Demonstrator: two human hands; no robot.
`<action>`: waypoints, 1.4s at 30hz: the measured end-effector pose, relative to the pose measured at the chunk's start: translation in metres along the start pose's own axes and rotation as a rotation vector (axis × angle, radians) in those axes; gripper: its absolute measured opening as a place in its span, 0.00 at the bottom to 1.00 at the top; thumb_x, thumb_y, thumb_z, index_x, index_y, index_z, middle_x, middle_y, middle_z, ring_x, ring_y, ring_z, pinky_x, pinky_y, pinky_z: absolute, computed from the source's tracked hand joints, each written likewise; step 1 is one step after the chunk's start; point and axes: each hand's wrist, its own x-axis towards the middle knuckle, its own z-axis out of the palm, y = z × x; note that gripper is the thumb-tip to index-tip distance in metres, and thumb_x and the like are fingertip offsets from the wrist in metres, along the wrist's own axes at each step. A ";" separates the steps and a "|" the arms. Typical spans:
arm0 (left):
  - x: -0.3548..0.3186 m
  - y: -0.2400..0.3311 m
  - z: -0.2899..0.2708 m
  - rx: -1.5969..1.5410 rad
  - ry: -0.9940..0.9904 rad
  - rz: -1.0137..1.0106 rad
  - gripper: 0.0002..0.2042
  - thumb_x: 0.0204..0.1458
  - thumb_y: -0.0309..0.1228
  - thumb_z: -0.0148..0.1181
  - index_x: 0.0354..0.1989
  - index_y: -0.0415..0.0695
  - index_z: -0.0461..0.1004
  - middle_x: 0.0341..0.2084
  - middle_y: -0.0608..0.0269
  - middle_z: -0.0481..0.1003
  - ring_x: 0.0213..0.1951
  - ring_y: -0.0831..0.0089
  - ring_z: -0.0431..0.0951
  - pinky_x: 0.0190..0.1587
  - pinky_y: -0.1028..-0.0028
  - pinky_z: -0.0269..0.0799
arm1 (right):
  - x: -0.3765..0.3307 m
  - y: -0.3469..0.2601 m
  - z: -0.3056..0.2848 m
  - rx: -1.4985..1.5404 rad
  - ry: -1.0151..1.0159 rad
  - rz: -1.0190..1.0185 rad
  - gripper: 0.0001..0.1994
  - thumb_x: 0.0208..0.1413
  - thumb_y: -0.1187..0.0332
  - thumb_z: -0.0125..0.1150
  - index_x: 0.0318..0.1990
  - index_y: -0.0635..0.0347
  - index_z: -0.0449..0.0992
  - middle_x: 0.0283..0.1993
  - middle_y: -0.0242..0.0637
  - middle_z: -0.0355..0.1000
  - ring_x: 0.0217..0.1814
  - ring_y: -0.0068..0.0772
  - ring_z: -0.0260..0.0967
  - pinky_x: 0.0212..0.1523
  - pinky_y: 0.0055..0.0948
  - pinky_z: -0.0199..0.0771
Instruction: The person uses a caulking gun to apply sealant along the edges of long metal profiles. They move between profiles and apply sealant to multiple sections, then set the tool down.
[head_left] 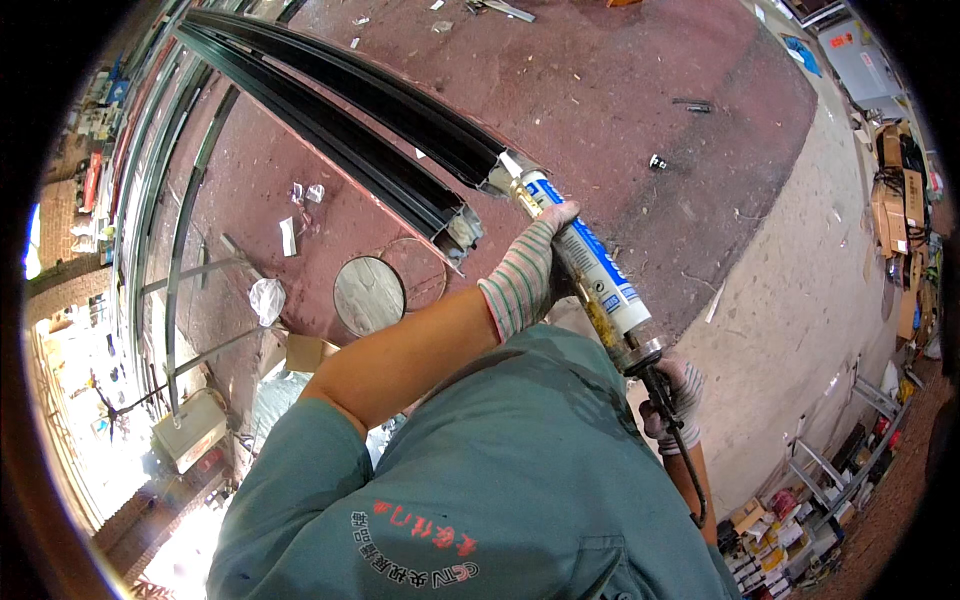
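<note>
A caulking gun (pixel 639 356) loaded with a white and blue sealant cartridge (pixel 594 258) lies slantwise in front of my body. My left hand (pixel 527 275), in a striped knit glove, is wrapped round the cartridge near its middle. Lower right, my gloved right hand (pixel 684 392) is closed round the gun's handle, partly hidden behind it. The pale nozzle (pixel 509 163) points up at the cut end of a long black frame profile (pixel 400 105); whether they touch I cannot tell. Beside it on the left runs a second black profile (pixel 350 145) with a bare metal end.
A round metal-rimmed disc (pixel 369 296) and a white plastic bag (pixel 267 300) are below the profiles. Long metal bars (pixel 150 210) curve along the left. Cardboard (pixel 895 205) and a ladder-like frame (pixel 850 450) stand at the right. Scraps litter the reddish floor (pixel 600 110).
</note>
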 end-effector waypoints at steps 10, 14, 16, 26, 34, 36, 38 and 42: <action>-0.006 -0.008 -0.015 -0.030 0.074 -0.041 0.26 0.50 0.49 0.66 0.45 0.43 0.65 0.35 0.58 0.72 0.37 0.62 0.77 0.45 0.55 0.78 | -0.011 -0.002 -0.003 0.023 -0.170 0.197 0.17 0.34 0.68 0.69 0.38 0.54 0.79 0.26 0.38 0.71 0.30 0.42 0.72 0.32 0.33 0.70; -0.003 -0.011 -0.018 -0.042 0.042 -0.037 0.26 0.49 0.50 0.65 0.45 0.43 0.65 0.34 0.58 0.72 0.36 0.62 0.77 0.44 0.55 0.78 | -0.014 0.000 -0.004 0.035 -0.197 0.205 0.19 0.33 0.64 0.70 0.39 0.54 0.79 0.27 0.38 0.72 0.30 0.42 0.72 0.33 0.34 0.70; -0.006 -0.009 -0.015 -0.035 0.024 -0.034 0.26 0.50 0.51 0.65 0.45 0.43 0.65 0.34 0.58 0.72 0.36 0.62 0.77 0.45 0.54 0.78 | -0.012 -0.001 -0.005 0.045 -0.205 0.208 0.21 0.32 0.62 0.71 0.39 0.53 0.79 0.28 0.39 0.72 0.30 0.42 0.72 0.33 0.34 0.70; 0.005 0.006 0.011 -0.021 0.000 -0.032 0.25 0.51 0.49 0.64 0.45 0.41 0.66 0.34 0.54 0.75 0.37 0.59 0.79 0.47 0.52 0.77 | -0.011 0.009 -0.001 0.067 -0.061 0.161 0.27 0.30 0.51 0.70 0.40 0.55 0.76 0.28 0.38 0.72 0.29 0.42 0.70 0.31 0.34 0.69; 0.006 0.005 0.012 -0.010 0.019 -0.055 0.25 0.51 0.47 0.64 0.47 0.41 0.64 0.33 0.53 0.75 0.36 0.58 0.80 0.46 0.52 0.78 | -0.011 0.012 0.003 0.075 -0.024 0.147 0.23 0.32 0.57 0.67 0.40 0.55 0.76 0.28 0.40 0.71 0.28 0.46 0.70 0.30 0.36 0.69; 0.005 0.003 0.017 -0.002 0.045 -0.052 0.25 0.51 0.48 0.65 0.46 0.42 0.65 0.33 0.53 0.75 0.36 0.58 0.80 0.46 0.53 0.78 | -0.018 0.016 0.005 0.074 -0.015 0.174 0.23 0.33 0.55 0.66 0.39 0.55 0.76 0.28 0.40 0.71 0.28 0.47 0.70 0.30 0.37 0.69; 0.006 0.000 0.021 0.019 0.109 -0.047 0.26 0.50 0.49 0.65 0.46 0.42 0.65 0.33 0.54 0.75 0.36 0.59 0.79 0.46 0.54 0.78 | -0.024 0.018 0.006 0.018 -0.012 0.195 0.23 0.34 0.53 0.66 0.38 0.56 0.76 0.27 0.40 0.70 0.28 0.47 0.69 0.30 0.37 0.68; 0.010 -0.006 0.023 0.024 0.057 -0.056 0.27 0.49 0.50 0.66 0.46 0.42 0.65 0.34 0.55 0.74 0.35 0.60 0.79 0.44 0.55 0.79 | -0.027 0.016 0.004 0.043 -0.018 0.230 0.25 0.38 0.46 0.63 0.38 0.57 0.75 0.27 0.42 0.70 0.28 0.48 0.69 0.29 0.38 0.68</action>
